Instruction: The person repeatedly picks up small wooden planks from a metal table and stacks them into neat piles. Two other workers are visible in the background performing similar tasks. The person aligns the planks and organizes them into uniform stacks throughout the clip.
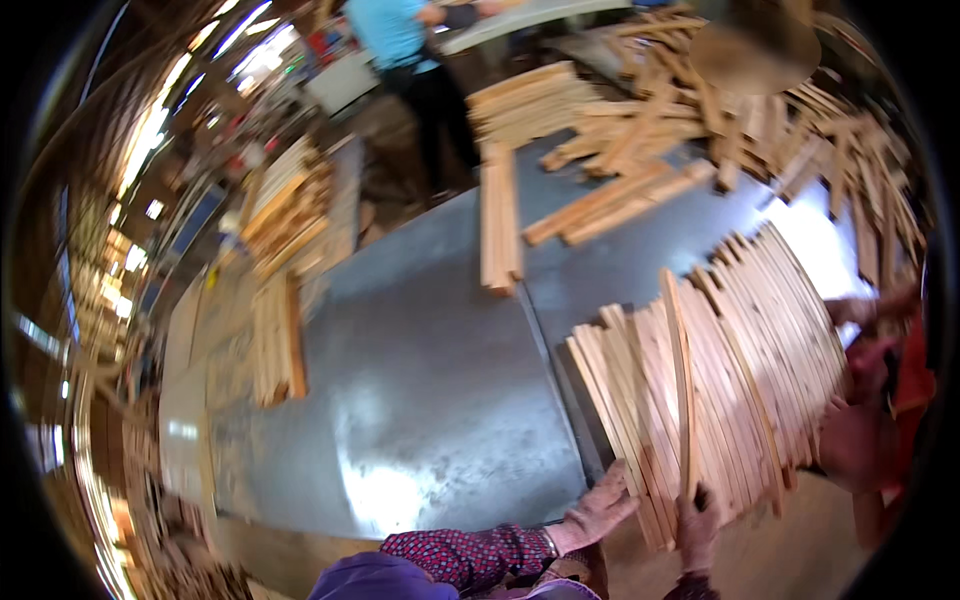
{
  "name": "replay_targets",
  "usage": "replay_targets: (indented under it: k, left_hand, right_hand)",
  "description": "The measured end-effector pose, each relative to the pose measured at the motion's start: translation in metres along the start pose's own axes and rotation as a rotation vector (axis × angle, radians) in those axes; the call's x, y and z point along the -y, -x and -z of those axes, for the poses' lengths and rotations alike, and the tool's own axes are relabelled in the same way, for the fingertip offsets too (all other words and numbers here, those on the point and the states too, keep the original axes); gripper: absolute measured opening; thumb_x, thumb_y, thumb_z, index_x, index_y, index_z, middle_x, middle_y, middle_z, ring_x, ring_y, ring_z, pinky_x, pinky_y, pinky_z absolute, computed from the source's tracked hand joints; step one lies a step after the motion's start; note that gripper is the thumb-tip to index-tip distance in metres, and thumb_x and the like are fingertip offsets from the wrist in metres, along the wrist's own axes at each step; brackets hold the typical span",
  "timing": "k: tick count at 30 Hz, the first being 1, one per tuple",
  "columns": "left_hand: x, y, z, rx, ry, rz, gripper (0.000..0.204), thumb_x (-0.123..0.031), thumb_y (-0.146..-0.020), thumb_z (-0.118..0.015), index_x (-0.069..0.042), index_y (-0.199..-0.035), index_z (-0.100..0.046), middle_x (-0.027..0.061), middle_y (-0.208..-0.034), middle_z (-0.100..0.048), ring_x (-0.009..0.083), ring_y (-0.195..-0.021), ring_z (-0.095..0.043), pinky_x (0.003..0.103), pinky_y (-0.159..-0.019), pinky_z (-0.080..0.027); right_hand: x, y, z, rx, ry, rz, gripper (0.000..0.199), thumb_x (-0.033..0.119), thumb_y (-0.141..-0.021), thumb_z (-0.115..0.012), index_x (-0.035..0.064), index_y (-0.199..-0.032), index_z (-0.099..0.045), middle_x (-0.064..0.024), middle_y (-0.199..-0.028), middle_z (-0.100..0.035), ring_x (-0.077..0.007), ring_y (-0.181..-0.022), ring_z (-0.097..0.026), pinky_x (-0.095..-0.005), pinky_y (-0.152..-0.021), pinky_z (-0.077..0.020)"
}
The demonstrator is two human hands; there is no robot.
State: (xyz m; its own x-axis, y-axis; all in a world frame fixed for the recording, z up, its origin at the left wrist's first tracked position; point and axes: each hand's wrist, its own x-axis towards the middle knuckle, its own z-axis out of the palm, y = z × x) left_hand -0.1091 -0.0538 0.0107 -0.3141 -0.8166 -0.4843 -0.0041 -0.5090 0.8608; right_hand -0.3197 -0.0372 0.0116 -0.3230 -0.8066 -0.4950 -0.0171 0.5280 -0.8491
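Note:
A wide row of pale wooden strips (740, 360) lies side by side on the metal-topped table, to the right. My right hand (697, 530), in a light work glove, grips the near end of one wooden strip (680, 385), which lies tilted over the row. Against the near left edge of the row rests my gloved left hand (598, 510), its fingers stretched out by the outermost strips. Its sleeve is dark with a red pattern.
At the right edge a co-worker's hands (852, 311) touch the row's far side. Loose strips (640, 130) are heaped at the back right. Short stacks stand on the metal table (430, 380). Behind it is a person in a blue shirt (388, 32).

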Motion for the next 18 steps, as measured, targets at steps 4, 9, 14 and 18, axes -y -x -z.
replay_targets:
  k: [4,9,14,18]
  left_hand:
    - [-0.002,0.042,0.021,-0.317,-0.073,-0.119,0.084,-0.015,-0.092,-0.064,-0.002,-0.156,-0.010,0.0215,-0.141,-0.048,0.0282,-0.122,-0.054,0.038,-0.099,-0.047]
    - [-0.019,0.039,0.128,-0.666,-0.089,0.065,0.061,-0.019,-0.091,-0.060,0.000,-0.143,-0.033,0.0155,-0.103,-0.062,0.0264,-0.088,-0.063,0.038,-0.077,-0.054]
    - [-0.010,0.079,0.371,-1.004,-0.416,-0.108,0.037,-0.013,-0.090,-0.053,-0.003,-0.125,-0.051,0.0111,-0.088,-0.063,0.0245,-0.075,-0.064,0.041,-0.065,-0.052]
    - [0.026,0.129,0.588,-1.216,-1.224,0.200,0.055,-0.021,-0.088,-0.051,-0.001,-0.139,-0.046,0.0207,-0.131,-0.054,0.0367,-0.122,-0.048,0.047,-0.104,-0.038]
  right_hand:
    - [-0.028,0.070,-0.106,0.265,-0.145,0.027,0.031,0.011,-0.088,-0.072,-0.0006,-0.115,-0.062,-0.0076,-0.102,-0.066,-0.0145,-0.093,-0.061,-0.0305,-0.081,-0.0518]
    - [0.027,0.067,-0.210,0.643,0.057,0.334,0.049,0.016,-0.087,-0.074,-0.0019,-0.128,-0.053,-0.0108,-0.113,-0.065,-0.0199,-0.100,-0.062,-0.0345,-0.090,-0.0513]
    - [0.041,0.086,-0.287,0.850,0.307,0.255,0.066,0.022,-0.086,-0.076,-0.0005,-0.141,-0.046,-0.0153,-0.125,-0.062,-0.0256,-0.113,-0.061,-0.0372,-0.097,-0.0486]
    - [-0.015,0.111,-0.329,0.738,0.356,-0.115,0.069,0.027,-0.084,-0.078,0.0016,-0.141,-0.047,-0.0165,-0.132,-0.060,-0.0270,-0.122,-0.058,-0.0369,-0.103,-0.0455]
